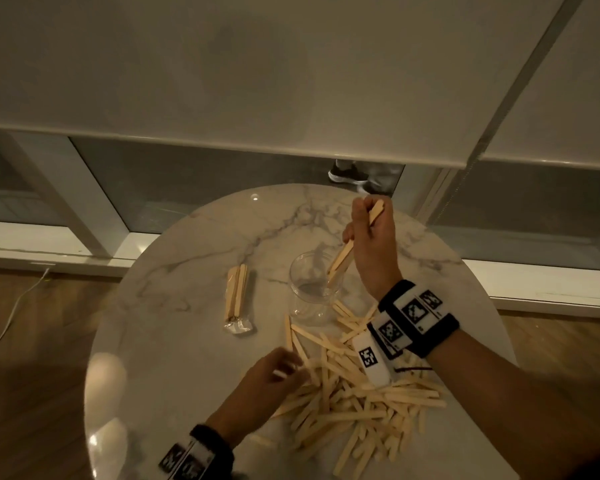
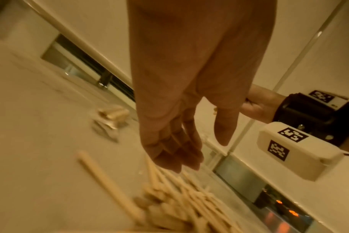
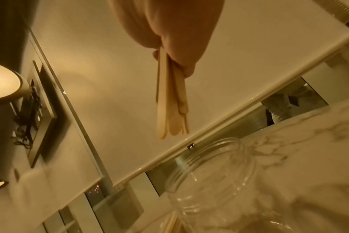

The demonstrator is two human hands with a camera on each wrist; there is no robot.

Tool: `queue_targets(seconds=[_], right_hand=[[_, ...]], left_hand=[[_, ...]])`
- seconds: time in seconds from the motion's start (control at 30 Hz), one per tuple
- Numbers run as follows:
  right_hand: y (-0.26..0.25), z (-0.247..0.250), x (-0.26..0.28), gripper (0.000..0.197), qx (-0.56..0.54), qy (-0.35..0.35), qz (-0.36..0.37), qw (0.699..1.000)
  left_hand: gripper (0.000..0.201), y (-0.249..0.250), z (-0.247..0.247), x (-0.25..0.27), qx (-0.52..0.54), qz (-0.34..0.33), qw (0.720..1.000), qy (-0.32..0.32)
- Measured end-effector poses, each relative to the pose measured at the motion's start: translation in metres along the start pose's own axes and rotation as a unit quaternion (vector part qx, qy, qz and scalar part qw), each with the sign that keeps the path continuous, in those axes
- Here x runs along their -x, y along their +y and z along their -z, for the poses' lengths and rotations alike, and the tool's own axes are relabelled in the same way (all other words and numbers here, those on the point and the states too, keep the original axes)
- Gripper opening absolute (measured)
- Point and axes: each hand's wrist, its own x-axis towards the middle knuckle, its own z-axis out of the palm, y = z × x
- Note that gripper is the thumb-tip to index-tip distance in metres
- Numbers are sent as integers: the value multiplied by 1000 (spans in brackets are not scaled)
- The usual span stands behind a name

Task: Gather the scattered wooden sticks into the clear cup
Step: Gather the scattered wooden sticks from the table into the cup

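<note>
A clear cup [image 1: 313, 287] [image 3: 213, 176] stands near the middle of the round marble table [image 1: 174, 341]. My right hand [image 1: 369, 225] [image 3: 169, 39] grips a small bunch of wooden sticks [image 1: 342, 261] [image 3: 170, 100], tilted with the lower ends at the cup's rim. A large pile of scattered sticks [image 1: 357, 396] [image 2: 179, 201] lies on the near side of the table. My left hand [image 1: 278, 370] [image 2: 181, 141] hovers at the pile's left edge, fingers straight and relaxed, holding nothing.
A bundle of sticks in a clear wrapper [image 1: 237, 294] [image 2: 112, 116] lies left of the cup. A window blind [image 1: 257, 81] hangs behind the table. A white cable [image 1: 11, 323] trails over the wooden floor at left. Someone's shoes [image 1: 354, 176] show beyond the table.
</note>
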Motion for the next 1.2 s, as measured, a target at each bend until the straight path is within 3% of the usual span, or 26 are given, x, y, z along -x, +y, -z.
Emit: queue_targets(seconds=[0.07,0.2,0.3,0.37,0.47,0.63,0.7,0.77,0.83,0.93,1.0,1.1,1.2], right_hand=[[15,-9,-4,14,28,0,-3,1000],[48,-22,9,20,77,-56,-44,994],[59,-25,16,29,95,-115,-60,987],[60,-25,16,30,114,-138,-53,982],[58,-23,15,26,151,-157,-43,975],[35,-5,12,18,189,-179,-30,965],[18,13,17,15,206,-219,-27,953],[5,34,28,13,239,-296,-41,924],[4,54,44,15,295,-389,-81,869],[25,81,69,41,428,-514,-147,729],[47,97,84,70,497,-544,-172,654],[70,112,100,107,552,-537,-162,617],[83,116,111,119,559,-504,-134,645]], left_hand=[[3,-26,13,15,-14,15,999,36],[25,-72,41,58,-18,68,988,135],[24,-98,64,87,2,132,983,124],[32,-110,66,100,2,128,984,126],[35,-118,59,105,-30,100,971,216],[28,-108,52,96,-34,111,970,214],[22,-102,48,93,-34,112,974,192],[31,-99,45,90,-38,103,975,191],[36,-93,43,88,-41,97,977,184],[39,-84,36,84,-41,80,982,166],[41,-81,32,82,-46,66,983,163],[37,-73,23,79,-54,54,988,134],[28,-68,14,75,-73,51,991,103]])
